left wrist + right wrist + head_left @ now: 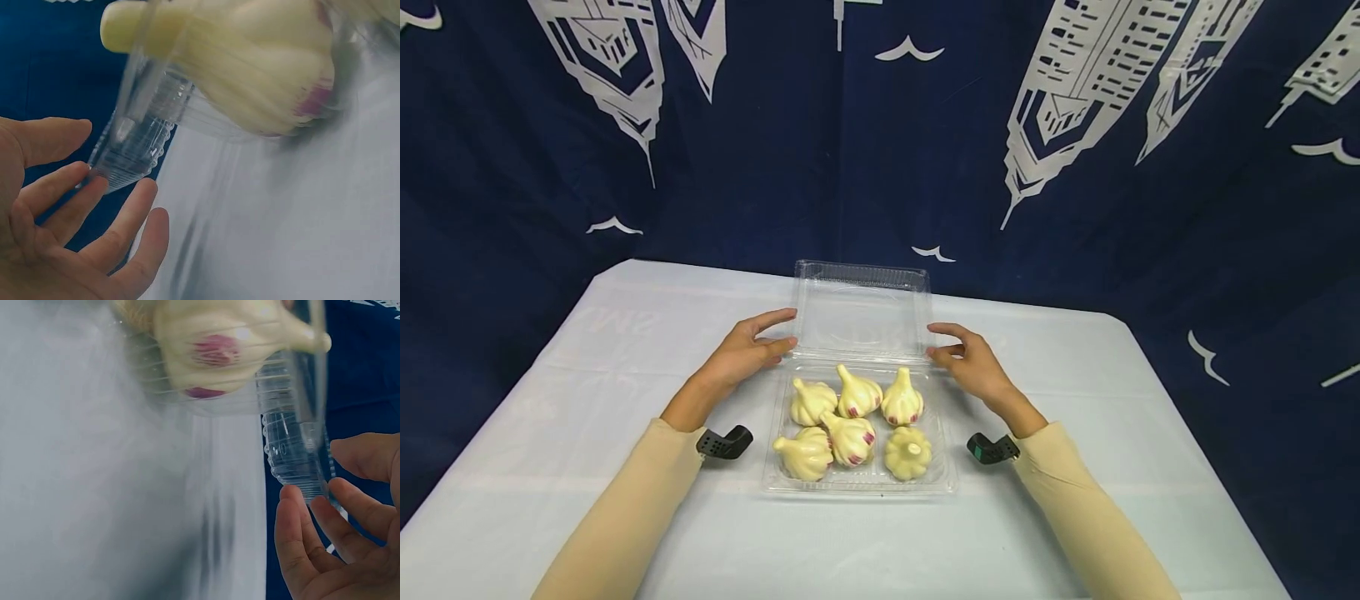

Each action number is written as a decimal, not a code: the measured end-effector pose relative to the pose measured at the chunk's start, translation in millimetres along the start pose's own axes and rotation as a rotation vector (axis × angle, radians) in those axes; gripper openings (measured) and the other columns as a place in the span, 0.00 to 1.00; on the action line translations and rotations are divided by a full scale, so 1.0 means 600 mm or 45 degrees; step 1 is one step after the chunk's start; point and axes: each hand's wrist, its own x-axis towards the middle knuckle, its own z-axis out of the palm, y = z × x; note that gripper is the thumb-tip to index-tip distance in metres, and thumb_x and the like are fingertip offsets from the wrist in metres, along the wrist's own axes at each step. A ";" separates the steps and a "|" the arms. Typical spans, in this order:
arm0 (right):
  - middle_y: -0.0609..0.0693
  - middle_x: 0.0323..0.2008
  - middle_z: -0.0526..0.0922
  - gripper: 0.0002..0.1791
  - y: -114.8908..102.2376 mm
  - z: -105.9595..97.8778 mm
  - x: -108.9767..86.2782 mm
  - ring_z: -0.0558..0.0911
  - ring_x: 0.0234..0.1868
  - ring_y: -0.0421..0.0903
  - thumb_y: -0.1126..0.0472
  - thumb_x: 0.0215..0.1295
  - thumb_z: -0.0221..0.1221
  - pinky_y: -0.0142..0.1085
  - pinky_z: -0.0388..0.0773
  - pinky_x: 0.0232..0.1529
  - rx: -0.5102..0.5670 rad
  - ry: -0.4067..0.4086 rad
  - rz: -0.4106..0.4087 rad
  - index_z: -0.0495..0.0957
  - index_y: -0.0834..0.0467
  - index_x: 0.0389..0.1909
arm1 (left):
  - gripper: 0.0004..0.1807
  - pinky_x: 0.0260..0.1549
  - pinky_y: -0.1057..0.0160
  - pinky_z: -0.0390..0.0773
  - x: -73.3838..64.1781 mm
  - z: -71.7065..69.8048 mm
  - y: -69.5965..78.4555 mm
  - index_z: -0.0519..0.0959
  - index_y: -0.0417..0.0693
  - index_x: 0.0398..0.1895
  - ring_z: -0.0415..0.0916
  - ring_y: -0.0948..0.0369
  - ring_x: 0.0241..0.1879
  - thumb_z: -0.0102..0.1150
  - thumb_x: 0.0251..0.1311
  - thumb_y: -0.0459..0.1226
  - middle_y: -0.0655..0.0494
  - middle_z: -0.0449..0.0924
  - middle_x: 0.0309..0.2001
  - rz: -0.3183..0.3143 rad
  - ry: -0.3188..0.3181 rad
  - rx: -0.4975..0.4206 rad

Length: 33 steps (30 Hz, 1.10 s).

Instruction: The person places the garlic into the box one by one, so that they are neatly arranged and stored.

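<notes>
A clear plastic clamshell box (857,490) stands on the table with its lid (863,312) raised at the back. Several garlic bulbs (850,439) lie in its base, some with purple patches. At the lid's left edge is my left hand (741,354), fingers spread and relaxed. Opposite it, my right hand (973,362) has its fingertips by the lid's right edge, loosely bent. Both wrist views show fingertips close to the lid's ribbed rim; whether they touch it I cannot tell. A garlic bulb (262,69) fills the top of the left wrist view, another (212,350) the right.
A white cloth covers the table (647,358). Behind it hangs a dark blue curtain (820,167) with white building and bird prints. Black cameras (725,442) are strapped at both wrists, near the box's sides.
</notes>
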 end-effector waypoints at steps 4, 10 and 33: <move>0.60 0.63 0.77 0.28 -0.008 -0.008 -0.007 0.82 0.58 0.56 0.60 0.72 0.60 0.43 0.78 0.51 -0.002 0.026 -0.058 0.68 0.56 0.70 | 0.34 0.65 0.44 0.71 -0.008 0.001 0.013 0.58 0.48 0.78 0.67 0.42 0.69 0.56 0.73 0.40 0.43 0.57 0.77 0.087 0.034 0.015; 0.57 0.70 0.71 0.30 -0.017 -0.020 -0.021 0.78 0.61 0.59 0.59 0.75 0.56 0.50 0.78 0.56 0.048 0.027 -0.136 0.60 0.57 0.74 | 0.37 0.64 0.40 0.70 -0.021 0.000 0.029 0.48 0.51 0.81 0.65 0.40 0.70 0.50 0.76 0.44 0.43 0.56 0.77 0.170 0.039 0.008; 0.58 0.55 0.71 0.25 -0.062 -0.028 -0.170 0.75 0.53 0.51 0.51 0.84 0.37 0.32 0.80 0.52 0.286 -0.022 -0.286 0.61 0.63 0.70 | 0.26 0.49 0.63 0.81 -0.134 0.008 0.078 0.70 0.39 0.64 0.82 0.57 0.45 0.37 0.80 0.50 0.44 0.79 0.42 0.270 0.047 0.163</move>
